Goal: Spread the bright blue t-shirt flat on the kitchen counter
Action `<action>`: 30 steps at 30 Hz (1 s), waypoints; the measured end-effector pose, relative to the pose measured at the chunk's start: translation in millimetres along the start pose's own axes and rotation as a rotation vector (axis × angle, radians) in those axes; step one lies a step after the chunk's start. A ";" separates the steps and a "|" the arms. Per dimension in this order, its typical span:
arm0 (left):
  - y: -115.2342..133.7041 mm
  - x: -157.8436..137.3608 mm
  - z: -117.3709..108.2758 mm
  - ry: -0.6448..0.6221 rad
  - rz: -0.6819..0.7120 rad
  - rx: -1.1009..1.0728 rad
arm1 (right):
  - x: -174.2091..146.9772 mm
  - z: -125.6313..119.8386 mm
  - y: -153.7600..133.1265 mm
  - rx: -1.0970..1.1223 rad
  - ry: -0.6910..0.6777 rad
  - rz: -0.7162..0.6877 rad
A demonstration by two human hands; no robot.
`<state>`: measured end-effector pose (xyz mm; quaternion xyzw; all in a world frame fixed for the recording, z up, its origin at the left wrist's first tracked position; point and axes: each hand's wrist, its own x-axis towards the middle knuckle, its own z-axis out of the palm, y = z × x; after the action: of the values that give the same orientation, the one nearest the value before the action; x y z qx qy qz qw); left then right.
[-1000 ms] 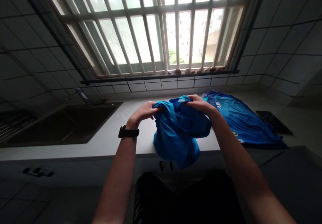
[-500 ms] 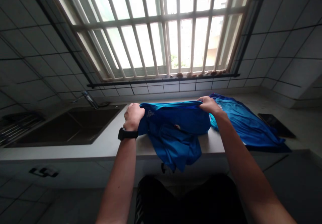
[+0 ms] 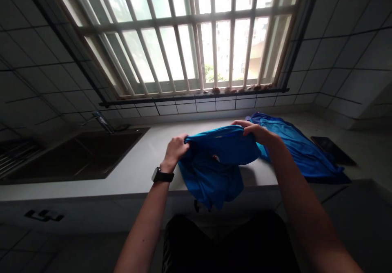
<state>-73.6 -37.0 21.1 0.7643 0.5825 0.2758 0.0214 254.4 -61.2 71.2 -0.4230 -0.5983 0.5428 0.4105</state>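
Between my two hands is a blue shirt (image 3: 211,179), held up by its top edge above the counter. Its lower part hangs loosely over the counter's front edge. My left hand (image 3: 176,149), below a black wristwatch (image 3: 162,175), is closed on the shirt's upper left corner. At the other end my right hand (image 3: 256,132) grips the top edge, its fingers partly behind the fabric. A small pale and reddish mark (image 3: 215,157) shows on the cloth. Just right of my right hand, more blue clothes (image 3: 290,142) lie flat on the counter.
A dark sink (image 3: 73,154) with a chrome tap (image 3: 103,121) is set into the white counter (image 3: 131,162) on the left. On the right lies a dark flat tablet-like object (image 3: 332,150). Behind the counter is a barred window (image 3: 196,19), with small objects along its sill.
My left hand has moved right and slightly down, closer to my right hand. The shirt's top edge now slants and bunches, and the printed logo at its left no longer shows.
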 end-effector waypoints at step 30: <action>-39.0 61.4 89.6 -0.265 -0.168 0.327 | 105.0 30.7 119.1 -1.249 0.423 0.294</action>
<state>-57.4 56.8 -44.3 0.7361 0.6730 0.0724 -0.0035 200.3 35.8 -46.4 -0.7550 -0.6428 0.0505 0.1192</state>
